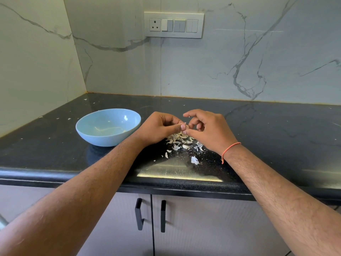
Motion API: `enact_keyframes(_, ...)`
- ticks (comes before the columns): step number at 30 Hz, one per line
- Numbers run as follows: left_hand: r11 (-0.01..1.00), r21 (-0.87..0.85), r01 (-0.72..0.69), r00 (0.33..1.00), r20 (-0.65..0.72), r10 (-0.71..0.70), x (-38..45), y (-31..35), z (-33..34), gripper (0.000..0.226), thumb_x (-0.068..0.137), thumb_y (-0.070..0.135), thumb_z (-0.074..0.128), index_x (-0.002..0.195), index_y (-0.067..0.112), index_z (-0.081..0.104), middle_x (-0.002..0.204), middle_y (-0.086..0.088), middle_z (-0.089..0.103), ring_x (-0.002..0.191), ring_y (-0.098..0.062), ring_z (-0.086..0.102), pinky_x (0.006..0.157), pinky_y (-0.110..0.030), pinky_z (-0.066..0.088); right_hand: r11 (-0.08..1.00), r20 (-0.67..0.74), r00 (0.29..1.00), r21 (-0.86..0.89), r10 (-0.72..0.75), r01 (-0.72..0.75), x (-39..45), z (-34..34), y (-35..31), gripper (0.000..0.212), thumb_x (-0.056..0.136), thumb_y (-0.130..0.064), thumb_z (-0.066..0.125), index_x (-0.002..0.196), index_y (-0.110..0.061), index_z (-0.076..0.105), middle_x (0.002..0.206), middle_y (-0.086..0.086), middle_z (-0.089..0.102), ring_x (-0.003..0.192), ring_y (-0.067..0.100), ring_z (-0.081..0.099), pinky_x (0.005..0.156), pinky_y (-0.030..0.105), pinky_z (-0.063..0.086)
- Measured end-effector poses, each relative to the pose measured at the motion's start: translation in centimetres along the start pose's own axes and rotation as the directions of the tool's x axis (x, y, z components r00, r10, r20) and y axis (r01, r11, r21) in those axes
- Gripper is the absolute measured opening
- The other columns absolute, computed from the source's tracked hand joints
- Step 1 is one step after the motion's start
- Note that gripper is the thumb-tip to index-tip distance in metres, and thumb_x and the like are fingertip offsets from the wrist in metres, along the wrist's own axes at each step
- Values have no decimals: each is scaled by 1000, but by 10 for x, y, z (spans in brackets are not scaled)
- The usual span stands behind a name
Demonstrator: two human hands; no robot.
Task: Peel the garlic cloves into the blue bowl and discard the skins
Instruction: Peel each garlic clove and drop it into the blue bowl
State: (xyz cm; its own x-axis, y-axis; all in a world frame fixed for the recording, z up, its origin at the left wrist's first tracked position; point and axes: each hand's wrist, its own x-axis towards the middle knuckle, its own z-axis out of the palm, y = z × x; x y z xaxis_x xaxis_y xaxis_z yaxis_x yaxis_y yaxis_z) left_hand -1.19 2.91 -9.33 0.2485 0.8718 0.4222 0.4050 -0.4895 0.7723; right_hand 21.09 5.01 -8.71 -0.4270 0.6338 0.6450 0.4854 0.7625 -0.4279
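Kitchen corner, white marble-look wall tiles with grey veins, switch panel [174, 25] on the back wall, black speckled countertop [267, 130] over grey cabinet doors with two black handles [138, 213]. Blue bowl [108, 126] sits on the counter left of the hands, upright, near the left hand but apart from it; inside looks mostly bare, a pale bit near the bottom, can't tell what it is. Left hand [158, 128] has its fingers curled, thumb and fingertips pinching a small garlic clove [186, 126] held above the counter. Right hand [206, 129] meets it at the same clove, thumb and index finger nipping at it, other fingers loosely bent; orange thread band [230, 148] on that wrist. Directly below and slightly in front of both hands lies a pile of garlic skins [181, 142] on the counter, with loose flakes scattered toward the front edge and a few specks farther back.
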Motion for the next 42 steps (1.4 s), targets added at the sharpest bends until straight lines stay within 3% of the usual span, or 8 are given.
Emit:
enact_keyframes(7, 1000, -15, 11, 999, -44, -11, 1, 1, 1, 15, 100, 20, 71, 104, 9, 80, 78, 13, 76, 70, 6, 65, 69, -12, 50, 937, 66, 976, 274, 206, -217, 1, 0, 7, 24, 84, -33, 87, 106, -26, 83, 89, -11, 79, 85, 11, 73, 84, 36, 63)
enact_keyframes(18, 997, 82, -7, 988, -153, 20, 3, -1, 0, 13, 101, 29, 71, 97, 19, 79, 88, 5, 79, 71, -11, 64, 68, -30, 56, 891, 94, 954, 339, 286, -301, -1, -5, 0, 14, 89, -25, 82, 102, -21, 84, 88, -3, 81, 70, 27, 72, 75, 43, 65)
enact_keyframes(21, 996, 82, 21, 978, -210, -3, 3, 0, 1, 16, 103, 30, 68, 99, 16, 74, 88, 7, 78, 66, -8, 63, 67, -23, 54, 937, 146, 951, 184, 274, -298, 3, -16, 4, 11, 88, -30, 83, 98, -26, 84, 76, -14, 78, 66, 3, 70, 67, 19, 56)
enact_keyframes(24, 990, 135, 32, 978, -209, -3, 4, -2, 2, 14, 103, 32, 67, 99, 20, 73, 87, 14, 78, 70, -24, 69, 72, -35, 62, 959, 264, 927, -163, 268, -231, 12, -37, 4, 9, 88, -35, 82, 95, -31, 84, 76, -21, 76, 57, -11, 59, 58, 3, 39)
enact_keyframes(31, 987, 157, 21, 977, -215, 13, 5, -3, 3, 16, 104, 35, 65, 99, 22, 72, 88, 17, 77, 76, -28, 71, 76, -39, 62, 909, 285, 919, -389, 274, -151, 45, -68, 3, 9, 88, -37, 82, 94, -30, 84, 85, -11, 79, 77, 6, 70, 72, 23, 53)
enact_keyframes(35, 988, 156, 23, 974, -228, 13, 5, -4, 3, 17, 104, 36, 64, 101, 21, 72, 88, 14, 78, 69, -14, 69, 72, -27, 59, 817, 474, 830, -576, 294, 39, 41, -50, 3, 14, 93, -36, 75, 98, -26, 85, 80, -12, 78, 63, 3, 64, 57, 18, 38)
enact_keyframes(39, 986, 165, 10, 973, -230, 29, 6, -3, 3, 15, 104, 34, 65, 100, 21, 72, 88, 12, 77, 65, -4, 62, 66, -16, 52, 853, 308, 918, -519, 250, -58, 66, -71, -2, 18, 91, -38, 78, 99, -24, 85, 85, -6, 79, 73, 11, 65, 67, 23, 41)
enact_keyframes(42, 986, 165, 13, 973, -231, 26, 5, -3, 4, 15, 104, 35, 65, 101, 22, 73, 87, 13, 77, 67, -9, 64, 67, -20, 56, 795, 509, 812, -599, 286, 96, 59, -53, -12, 15, 95, -32, 74, 96, -20, 84, 67, -14, 74, 57, 2, 60, 58, 19, 44)
